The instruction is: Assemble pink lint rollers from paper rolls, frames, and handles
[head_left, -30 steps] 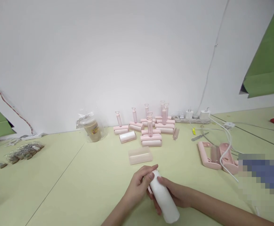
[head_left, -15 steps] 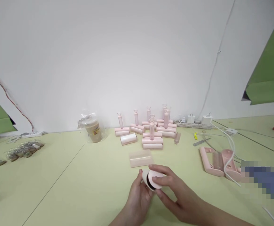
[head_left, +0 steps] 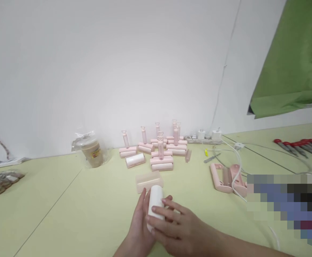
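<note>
A white lint roller roll (head_left: pixel 156 200) stands tilted between my hands, low in the middle of the head view. My left hand (head_left: pixel 140 225) cradles it from the left and from behind, its fingers closed round it. From the right, the fingers of my right hand (head_left: pixel 172 223) wrap over its front surface and lower part. The roll's lower end is hidden by those fingers. Just beyond my hands lies a translucent pinkish curved cover (head_left: pixel 147 180), flat on the table. A white roll in a clear pink case (head_left: pixel 135 160) lies farther back.
Several pink lint rollers with upright handles (head_left: pixel 161 160) stand towards the wall. A bagged drink cup (head_left: pixel 94 155) is left of them. Right are an opened pink case (head_left: pixel 220 184), a white cable (head_left: pixel 237 160), a power strip (head_left: pixel 204 140) and red-handled tools (head_left: pixel 300 146).
The roll has turned from showing its pink end cap to showing its white side. My right fingers have shifted from the cap onto the side. The view has swung right.
</note>
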Tool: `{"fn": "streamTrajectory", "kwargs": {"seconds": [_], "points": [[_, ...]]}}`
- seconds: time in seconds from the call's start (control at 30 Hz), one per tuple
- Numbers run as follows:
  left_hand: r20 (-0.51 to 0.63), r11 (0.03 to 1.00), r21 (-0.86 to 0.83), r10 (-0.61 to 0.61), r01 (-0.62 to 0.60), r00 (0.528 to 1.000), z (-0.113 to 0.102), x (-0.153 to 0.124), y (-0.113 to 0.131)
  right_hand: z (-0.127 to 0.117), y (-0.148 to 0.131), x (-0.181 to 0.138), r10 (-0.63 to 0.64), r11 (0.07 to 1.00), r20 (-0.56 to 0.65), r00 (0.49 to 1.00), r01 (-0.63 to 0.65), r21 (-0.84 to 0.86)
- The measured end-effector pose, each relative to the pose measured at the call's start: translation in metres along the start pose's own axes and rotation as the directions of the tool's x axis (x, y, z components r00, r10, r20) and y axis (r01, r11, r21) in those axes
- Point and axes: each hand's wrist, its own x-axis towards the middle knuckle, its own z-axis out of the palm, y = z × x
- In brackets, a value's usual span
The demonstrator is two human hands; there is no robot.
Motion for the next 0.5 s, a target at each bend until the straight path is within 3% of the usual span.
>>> {"fn": "streamTrajectory", "kwargs": {"seconds": [0.17,0.23,0.27,0.3,0.33,0.37,0.4,0.5], "points": [[-0.097,0.998,-0.016,-0.07,0.068,0.993,0.0,-0.004,0.005,-0.011,-0.009,0.009,-0.008,0.997,0.021,1.0,0.01,-0.075],[-0.109,0.996,-0.044,-0.078,0.073,0.991,0.0,-0.003,0.007,-0.021,0.003,0.007,0.148,0.988,0.045,0.988,-0.146,-0.055],[-0.101,0.996,-0.054,-0.073,0.067,0.992,0.0,-0.002,0.009,-0.027,0.014,0.003,0.294,0.955,0.091,0.951,-0.288,-0.073],[-0.087,0.996,-0.065,-0.067,0.062,0.994,0.001,-0.002,0.011,-0.031,0.028,-0.003,0.456,0.889,0.141,0.879,-0.443,-0.116],[-0.074,0.996,-0.073,-0.065,0.059,0.995,0.002,-0.002,0.014,-0.035,0.044,-0.01,0.625,0.78,0.211,0.752,-0.588,-0.215],[-0.059,0.996,-0.078,-0.052,0.047,0.997,0.003,-0.002,0.017,-0.038,0.06,-0.02,0.793,0.609,0.301,0.53,-0.713,-0.347],[-0.046,0.997,-0.078,-0.028,0.024,0.999,0.004,-0.003,0.019,-0.039,0.076,-0.03,0.861,0.507,0.291,0.418,-0.754,-0.417],[-0.023,0.997,-0.063,0.048,-0.05,0.999,0.005,-0.004,0.022,-0.038,0.112,-0.064,0.939,0.325,0.268,0.214,-0.805,-0.495]]}}
